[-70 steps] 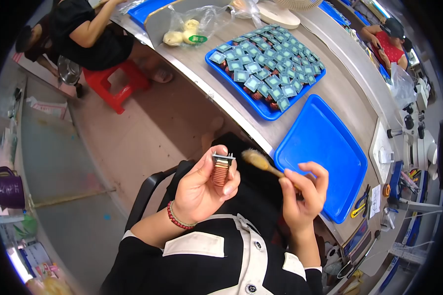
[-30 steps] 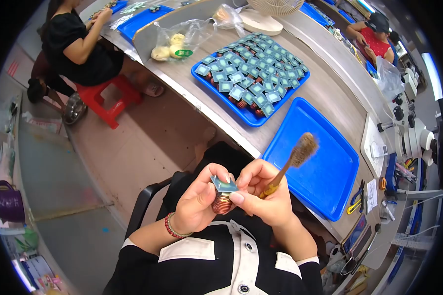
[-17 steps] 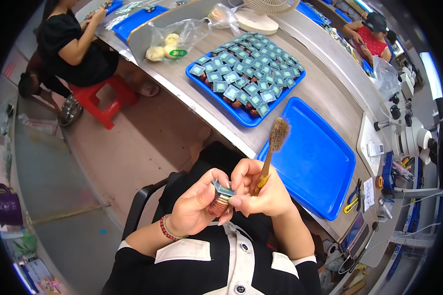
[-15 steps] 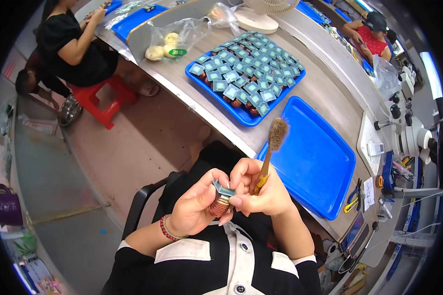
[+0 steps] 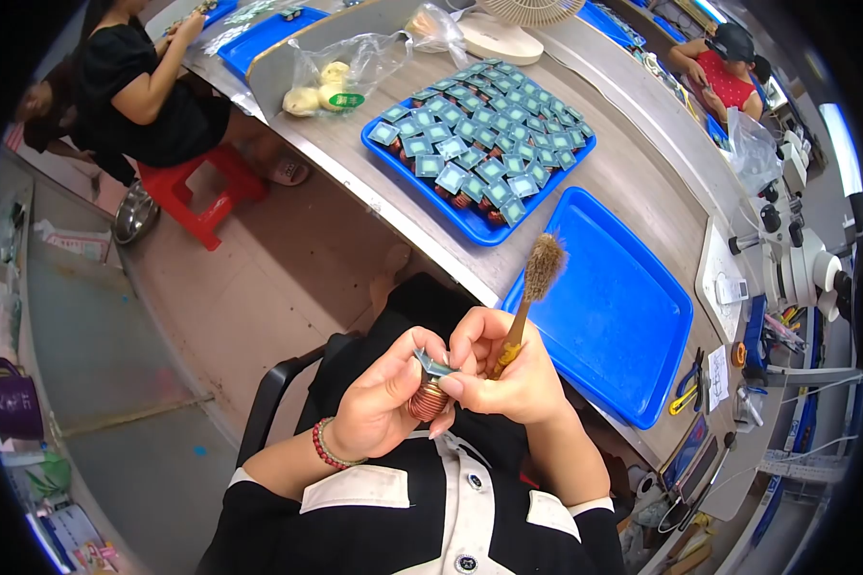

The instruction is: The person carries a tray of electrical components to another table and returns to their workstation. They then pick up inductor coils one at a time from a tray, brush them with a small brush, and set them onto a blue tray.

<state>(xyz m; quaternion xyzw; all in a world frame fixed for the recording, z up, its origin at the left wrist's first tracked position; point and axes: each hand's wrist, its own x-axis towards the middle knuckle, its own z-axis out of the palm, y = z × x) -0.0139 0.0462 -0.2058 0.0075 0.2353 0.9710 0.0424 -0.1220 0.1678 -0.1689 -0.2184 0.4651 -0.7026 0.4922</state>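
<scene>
In front of my chest, my left hand (image 5: 379, 398) grips a copper-wound coil (image 5: 426, 401) with a flat greenish square plate on top. My right hand (image 5: 513, 379) pinches the same part at its right side with thumb and fingers. A wooden-handled brush (image 5: 543, 268) is also tucked in my right hand, bristles up. Where exactly the right fingertips meet the part is partly hidden. A blue tray (image 5: 479, 230) on the table holds many similar coils in rows, plates upward. Closer to me lies a second blue tray (image 5: 609, 316), overlapping the table's front edge.
Plastic bags (image 5: 331, 91) with pale round food lie behind the full tray, near a fan (image 5: 527, 11). Pliers (image 5: 686, 391), tape (image 5: 738, 355) and microscopes (image 5: 801, 264) are on the right. One person sits on a red stool (image 5: 201, 196); others are farther off.
The brush head has tipped slightly and the coil has shifted a little in my fingers. At far left, a crouching person has moved. Both hands stay in nearly the same place.
</scene>
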